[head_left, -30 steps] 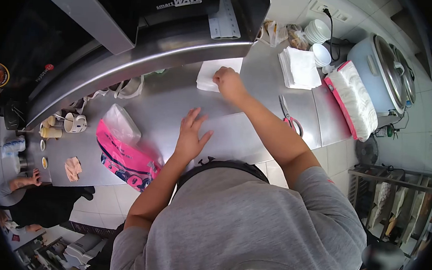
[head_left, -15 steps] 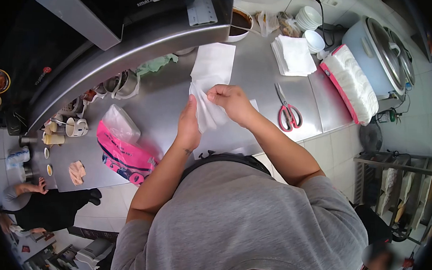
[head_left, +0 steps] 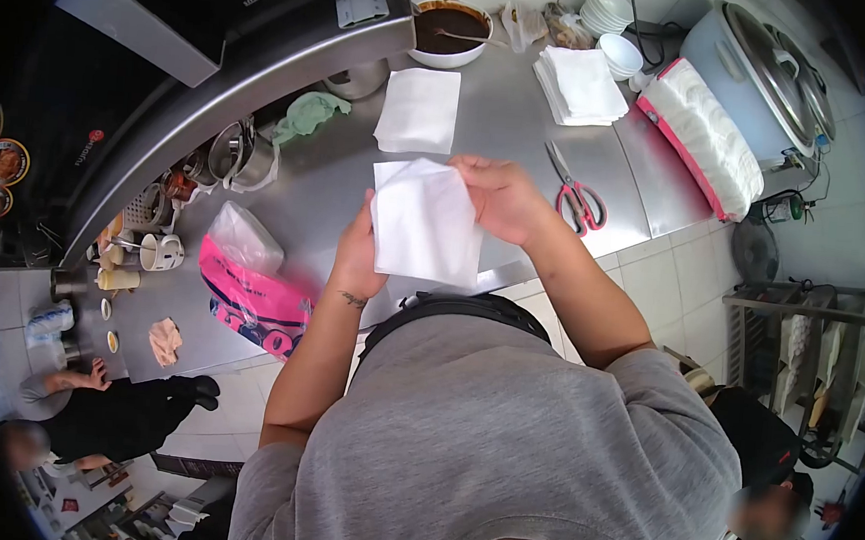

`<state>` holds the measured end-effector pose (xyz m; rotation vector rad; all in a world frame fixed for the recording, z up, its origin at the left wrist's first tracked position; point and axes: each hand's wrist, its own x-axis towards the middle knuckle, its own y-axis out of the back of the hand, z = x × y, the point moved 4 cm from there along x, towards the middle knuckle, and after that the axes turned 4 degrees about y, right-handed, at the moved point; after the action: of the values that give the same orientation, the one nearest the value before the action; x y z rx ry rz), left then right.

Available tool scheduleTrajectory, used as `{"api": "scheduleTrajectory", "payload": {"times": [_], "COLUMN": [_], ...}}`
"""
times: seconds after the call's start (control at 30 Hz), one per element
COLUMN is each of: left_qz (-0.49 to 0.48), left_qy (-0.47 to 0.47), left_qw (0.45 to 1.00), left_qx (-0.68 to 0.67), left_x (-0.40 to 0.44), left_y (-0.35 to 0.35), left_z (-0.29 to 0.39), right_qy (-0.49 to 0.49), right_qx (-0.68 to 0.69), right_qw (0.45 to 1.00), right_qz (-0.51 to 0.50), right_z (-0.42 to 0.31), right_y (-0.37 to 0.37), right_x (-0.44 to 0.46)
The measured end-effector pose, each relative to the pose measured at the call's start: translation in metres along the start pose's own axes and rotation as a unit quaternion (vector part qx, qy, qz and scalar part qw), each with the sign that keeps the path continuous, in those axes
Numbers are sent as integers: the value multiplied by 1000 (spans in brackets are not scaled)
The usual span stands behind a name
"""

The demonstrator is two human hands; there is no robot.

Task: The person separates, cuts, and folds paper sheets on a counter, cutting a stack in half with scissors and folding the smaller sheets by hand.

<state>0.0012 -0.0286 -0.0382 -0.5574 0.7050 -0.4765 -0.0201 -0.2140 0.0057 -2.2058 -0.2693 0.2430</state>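
Observation:
Both my hands hold white paper napkins (head_left: 426, 224) above the steel counter, near my waist. My left hand (head_left: 359, 250) grips their left edge, fingers partly hidden beneath. My right hand (head_left: 503, 200) pinches the upper right corner. The sheets lie spread and slightly out of line with each other. Just beyond them, a flat pile of white napkins (head_left: 418, 112) rests on the counter. Scissors with red and black handles (head_left: 580, 202) lie to the right of my right hand. A pink napkin package (head_left: 250, 297), torn open, is left of my left hand.
A taller napkin stack (head_left: 579, 85) stands at the back right, beside white bowls (head_left: 621, 55) and a sealed napkin pack (head_left: 702, 138). A bowl of dark sauce (head_left: 451, 33) sits at the back. Pots (head_left: 243, 154) line the oven's edge. One co-worker (head_left: 112, 413) is at left, another (head_left: 756, 443) at right.
The napkins in my hands have gone from bunched and folded to spread flat. My right hand has moved right to their corner. The camera view has shifted slightly.

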Motion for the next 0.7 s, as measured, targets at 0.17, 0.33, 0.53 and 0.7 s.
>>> {"api": "scheduleTrajectory", "payload": {"times": [0.17, 0.33, 0.53, 0.7], "left_qz": [16, 33, 288, 71], "left_qy": [4, 0, -152, -248], "left_qw": [998, 996, 931, 755], "left_qx": [-52, 87, 166, 603], "left_x": [-12, -2, 4, -22], "left_y": [-19, 3, 81, 4], "left_z": [4, 1, 39, 25], "right_qy": [15, 39, 102, 76], "right_qx": [-62, -44, 23, 53], "right_qw": [995, 997, 989, 980], "right_qz": [73, 41, 105, 176], "right_z": [-11, 4, -15, 1], "right_y": [-8, 12, 35, 10], "right_x": [-12, -10, -11, -8]}}
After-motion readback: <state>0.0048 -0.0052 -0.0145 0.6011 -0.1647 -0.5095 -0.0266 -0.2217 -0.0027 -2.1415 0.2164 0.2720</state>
